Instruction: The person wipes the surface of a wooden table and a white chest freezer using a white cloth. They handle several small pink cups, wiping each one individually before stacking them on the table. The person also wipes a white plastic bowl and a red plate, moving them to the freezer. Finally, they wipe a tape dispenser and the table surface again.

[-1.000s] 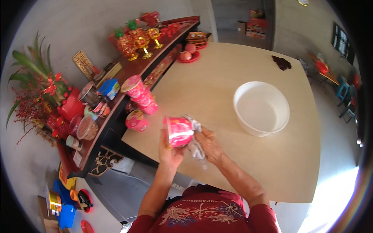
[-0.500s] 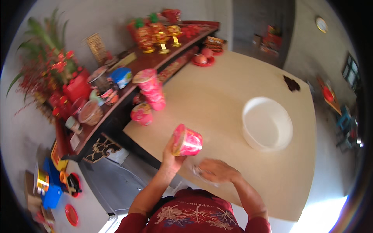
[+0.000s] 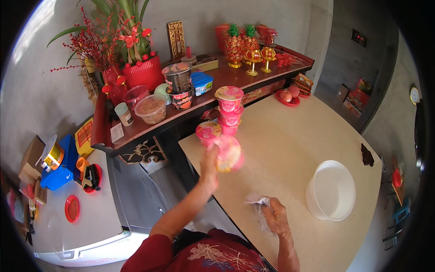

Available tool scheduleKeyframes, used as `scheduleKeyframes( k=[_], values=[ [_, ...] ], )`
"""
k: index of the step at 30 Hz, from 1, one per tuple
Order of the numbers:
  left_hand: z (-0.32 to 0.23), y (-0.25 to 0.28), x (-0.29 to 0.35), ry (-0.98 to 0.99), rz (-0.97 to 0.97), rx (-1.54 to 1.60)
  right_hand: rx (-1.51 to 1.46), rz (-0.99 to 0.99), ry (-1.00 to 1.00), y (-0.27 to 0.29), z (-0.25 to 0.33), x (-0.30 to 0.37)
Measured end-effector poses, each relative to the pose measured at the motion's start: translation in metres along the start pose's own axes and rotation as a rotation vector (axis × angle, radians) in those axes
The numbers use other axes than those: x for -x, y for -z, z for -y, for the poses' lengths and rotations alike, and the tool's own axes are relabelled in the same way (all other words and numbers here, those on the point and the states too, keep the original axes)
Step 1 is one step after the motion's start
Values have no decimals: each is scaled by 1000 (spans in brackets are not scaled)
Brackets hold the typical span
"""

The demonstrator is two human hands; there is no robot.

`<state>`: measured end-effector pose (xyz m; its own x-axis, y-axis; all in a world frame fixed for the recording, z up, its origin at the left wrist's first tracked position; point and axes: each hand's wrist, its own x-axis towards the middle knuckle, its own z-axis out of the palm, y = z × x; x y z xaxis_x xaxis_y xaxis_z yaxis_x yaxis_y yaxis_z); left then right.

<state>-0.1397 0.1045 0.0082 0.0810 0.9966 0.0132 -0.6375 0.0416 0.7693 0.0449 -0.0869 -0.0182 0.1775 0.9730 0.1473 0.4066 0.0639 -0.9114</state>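
Here, nearest me, my right hand [image 3: 275, 217] pinches a crumpled white cloth [image 3: 257, 199] over the worktop [image 3: 281, 140], the white basin [image 3: 313, 199] off to its right. Farther out, my left hand [image 3: 209, 170] grips a pink tub [image 3: 230, 156] by its left side; blur hides which way its axis points. Just beyond stand a lone tub [image 3: 208, 130] and, right beside it, a stack of tubs [image 3: 230, 106], both closer to my left hand than my right. Past them runs the dark-red shelf [image 3: 233, 75].

5 pink cups [image 3: 230, 156], 1 white basin [image 3: 330, 192]
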Motion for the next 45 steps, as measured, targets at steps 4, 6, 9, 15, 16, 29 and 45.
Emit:
scheduleKeyframes(
  k=[4,6,9,15,16,29,45],
  values=[
    [-35,11,-64,-148,-303,-275,240,-133,117,-5,-20,0],
    [-37,19,-89,-202,-356,-301,339,-138,193,-11,-16,-1],
    [-27,26,-117,-240,-422,-337,413,-154,250,-15,-17,-1],
    [-6,45,-159,-220,-448,-357,478,-184,245,-20,-19,1],
    [-5,50,-166,-210,-457,-372,481,-186,245,-20,-19,0],
    [1,38,-102,-400,-303,-371,781,-249,245,-29,-12,15],
    [165,-196,97,963,640,-567,879,-437,-36,67,-28,129]
  ],
)
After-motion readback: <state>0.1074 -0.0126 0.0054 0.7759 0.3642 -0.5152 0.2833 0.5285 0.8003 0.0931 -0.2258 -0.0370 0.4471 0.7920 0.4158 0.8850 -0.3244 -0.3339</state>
